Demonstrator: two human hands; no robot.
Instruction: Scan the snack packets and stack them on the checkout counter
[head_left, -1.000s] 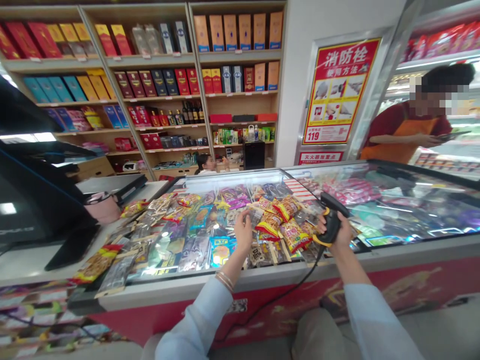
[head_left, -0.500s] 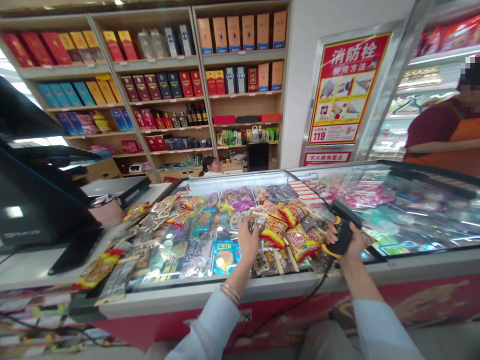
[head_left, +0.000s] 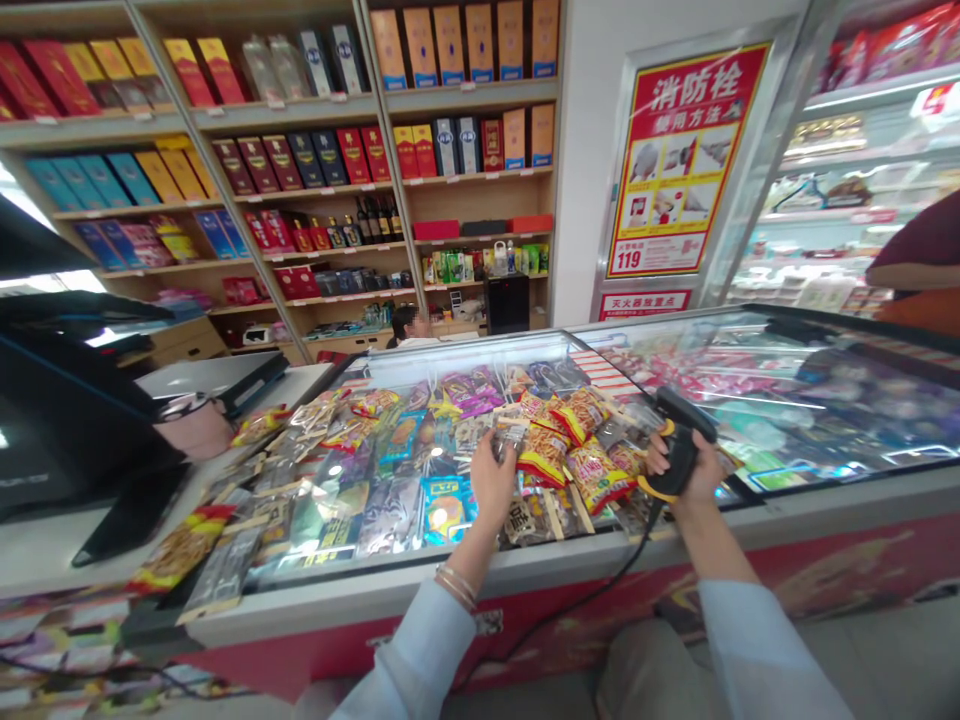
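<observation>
Right hand (head_left: 699, 478), right of centre: fingers wrapped around a handheld scanner (head_left: 681, 455) above the glass-topped freezer (head_left: 337, 590). Left hand (head_left: 493, 485), centre: fingers curled at a clear packet (head_left: 513, 432), grip closure indeterminable, beside yellow-and-red packets (head_left: 546, 452). Handling appears under way; the finished and remaining shares cannot be told.

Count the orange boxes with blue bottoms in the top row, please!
6: the orange boxes stand side by side in the right section of the wooden shelves. More could be hidden behind.
</observation>
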